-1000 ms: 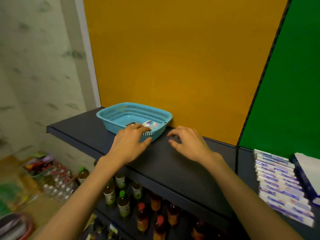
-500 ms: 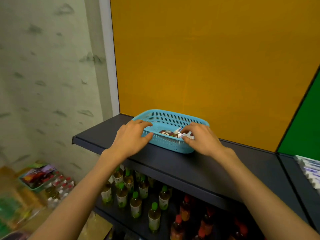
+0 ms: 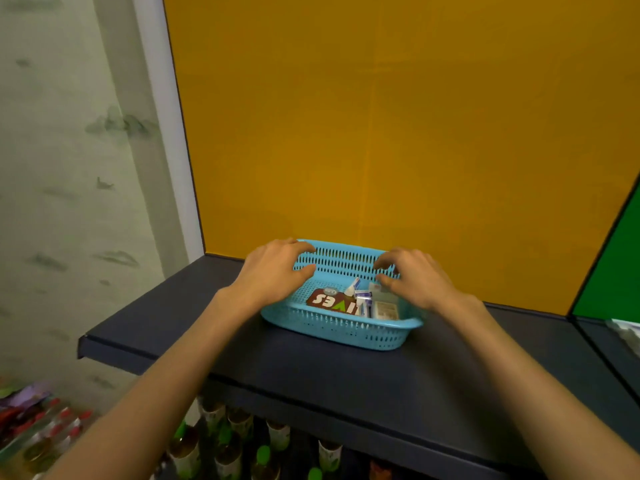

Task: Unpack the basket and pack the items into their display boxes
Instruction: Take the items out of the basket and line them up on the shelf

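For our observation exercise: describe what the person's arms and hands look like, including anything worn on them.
Both forearms are bare up to the bottom edge of the picture, with no sleeves in view. The left hand and right hand wear no gloves, and no rings, watch or bracelets show on them.

Blue slotted basket (image 3: 341, 329) on shelf w/ small packets (image 3: 367, 303) inside.

The left hand (image 3: 273, 271) covers the left end of the basket (image 3: 343, 329), and the right hand (image 3: 414, 280) hides its right rim and part of the small packets (image 3: 372, 303) inside, whose print is too small to read. The brown pack (image 3: 330, 302) shows only the letters "IVES". Along the bottom edge, the bottles (image 3: 225, 441) under the shelf (image 3: 311, 368) are cut off and blurred.
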The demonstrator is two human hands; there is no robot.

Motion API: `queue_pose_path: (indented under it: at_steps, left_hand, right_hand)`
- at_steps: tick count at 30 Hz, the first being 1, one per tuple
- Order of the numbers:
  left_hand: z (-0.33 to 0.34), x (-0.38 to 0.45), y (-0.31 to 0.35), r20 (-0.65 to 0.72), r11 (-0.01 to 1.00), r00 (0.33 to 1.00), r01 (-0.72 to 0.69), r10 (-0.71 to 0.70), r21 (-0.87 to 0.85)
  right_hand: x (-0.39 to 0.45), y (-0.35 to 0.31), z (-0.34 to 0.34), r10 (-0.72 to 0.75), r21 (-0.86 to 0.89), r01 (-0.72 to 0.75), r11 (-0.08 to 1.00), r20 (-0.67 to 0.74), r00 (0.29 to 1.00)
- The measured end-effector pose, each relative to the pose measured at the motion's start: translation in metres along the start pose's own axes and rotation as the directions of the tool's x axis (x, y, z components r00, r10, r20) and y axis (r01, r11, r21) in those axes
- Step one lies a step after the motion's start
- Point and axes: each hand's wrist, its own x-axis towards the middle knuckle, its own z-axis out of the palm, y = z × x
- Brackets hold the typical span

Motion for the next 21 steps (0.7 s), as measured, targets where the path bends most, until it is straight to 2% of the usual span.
queue_pose_path:
  at_steps: [7,13,21]
  left_hand:
    - [0.030,0.072,0.011,0.071,0.990,0.987,-0.142,0.141,0.011]
    - [0.064,0.115,0.024,0.207,0.947,0.936,-0.309,0.285,0.092]
    - [0.089,0.134,0.040,0.394,0.884,0.868,-0.409,0.301,0.226]
  right_hand:
    - [0.036,0.022,0.014,0.047,-0.027,-0.046,0.999,0.052,0.998]
    - [0.047,0.028,0.029,0.101,-0.118,-0.088,0.989,0.113,0.988]
    - [0.059,0.030,0.042,0.140,-0.195,-0.109,0.975,0.153,0.978]
